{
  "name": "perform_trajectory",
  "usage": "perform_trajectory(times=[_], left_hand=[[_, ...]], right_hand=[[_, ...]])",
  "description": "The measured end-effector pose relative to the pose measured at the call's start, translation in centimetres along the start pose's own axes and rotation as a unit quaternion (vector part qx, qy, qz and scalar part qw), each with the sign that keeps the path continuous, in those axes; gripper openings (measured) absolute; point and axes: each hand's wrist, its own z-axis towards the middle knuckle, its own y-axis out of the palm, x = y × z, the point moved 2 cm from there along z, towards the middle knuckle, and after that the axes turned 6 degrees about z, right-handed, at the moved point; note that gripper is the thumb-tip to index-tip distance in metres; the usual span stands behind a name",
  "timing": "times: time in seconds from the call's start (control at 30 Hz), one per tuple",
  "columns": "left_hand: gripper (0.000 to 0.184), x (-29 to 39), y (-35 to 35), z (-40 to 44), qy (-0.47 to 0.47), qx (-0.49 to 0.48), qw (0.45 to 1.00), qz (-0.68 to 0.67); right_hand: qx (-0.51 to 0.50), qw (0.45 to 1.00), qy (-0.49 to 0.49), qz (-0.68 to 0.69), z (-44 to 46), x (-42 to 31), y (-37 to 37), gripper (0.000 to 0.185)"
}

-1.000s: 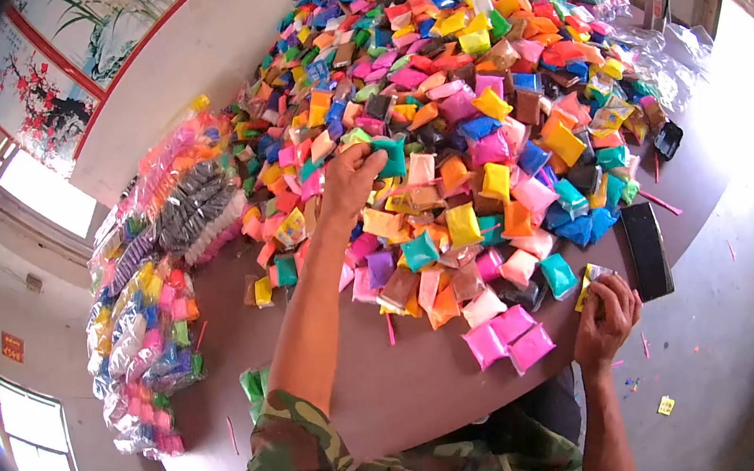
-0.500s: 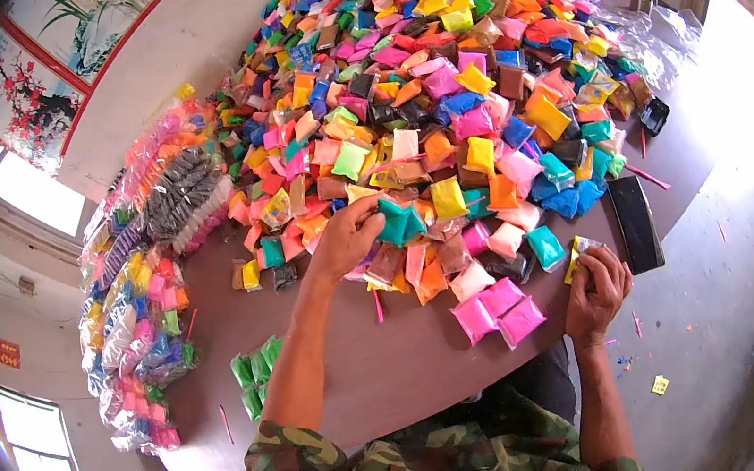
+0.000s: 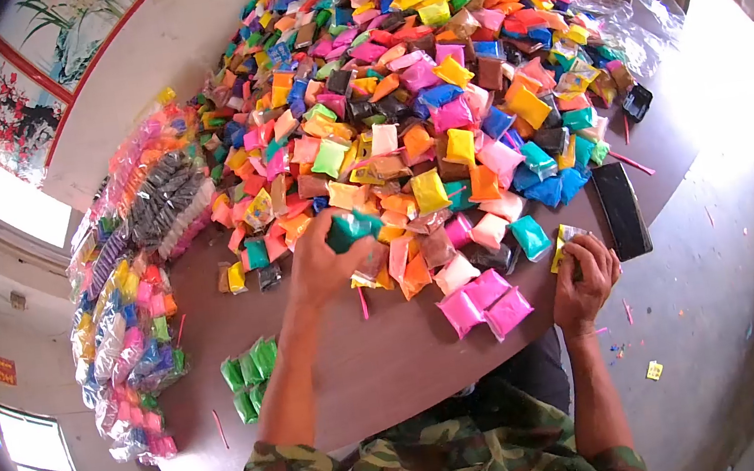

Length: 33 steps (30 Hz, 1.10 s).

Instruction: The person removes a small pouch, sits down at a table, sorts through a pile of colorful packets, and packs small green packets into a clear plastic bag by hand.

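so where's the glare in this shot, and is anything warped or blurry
In the head view, the opening at right is blown out white, washing out the table's right end; the lower left window is overexposed; wide-lens distortion bends the room inside dark, rounded corners; the left hand looks slightly motion-blurred.

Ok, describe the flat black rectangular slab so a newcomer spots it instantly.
Find the brown table heaped with colourful plastic packets. On its right side, beside the right hand, lies the slab, long and straight-edged where the packets are short and puffy.
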Motion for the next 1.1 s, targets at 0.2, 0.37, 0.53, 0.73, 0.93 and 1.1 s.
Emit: perform_trajectory(times=[0.2, 0.37, 0.53, 0.73, 0.93, 1.1], left_hand=[[0.045, 5.6, 3.8, 0.9, 0.126, 0.003, 0.992, -0.029], [0.046, 10.1, 10.1, 3.7, 0.107, -0.167, 0.980, 0.023], [0.043, 8.2, 12.1, 5.9, 0.093, -0.126, 0.978, 0.138], [0.048, 8.1, 11.5, 5.7, 0.123, -0.104, 0.958, 0.238], [0.062, 7.6, 12.2, 5.9, 0.151, -0.075, 0.949, 0.265], [0.046, 7.4, 11.1, 7.1, 0.128, -0.057, 0.965, 0.221]], right_hand=[[-0.004, 1.000, 0.001, 0.003, 0.1, 0.0, 0.0, 0.012], [0.007, 1.000, 0.001, 0.011, 0.0, 0.3, 0.0, 0.014], [0.011, 1.000, 0.010, 0.019, 0.1, 0.2, 0.0, 0.010], [0.010, 1.000, 0.017, 0.020, 0.1, 0.1, -0.2, 0.011], [0.020, 0.999, 0.013, 0.023, 0.2, 0.1, 0.0, 0.011], [0.020, 0.999, 0.017, 0.024, 0.2, 0.1, -0.1, 0.011]])
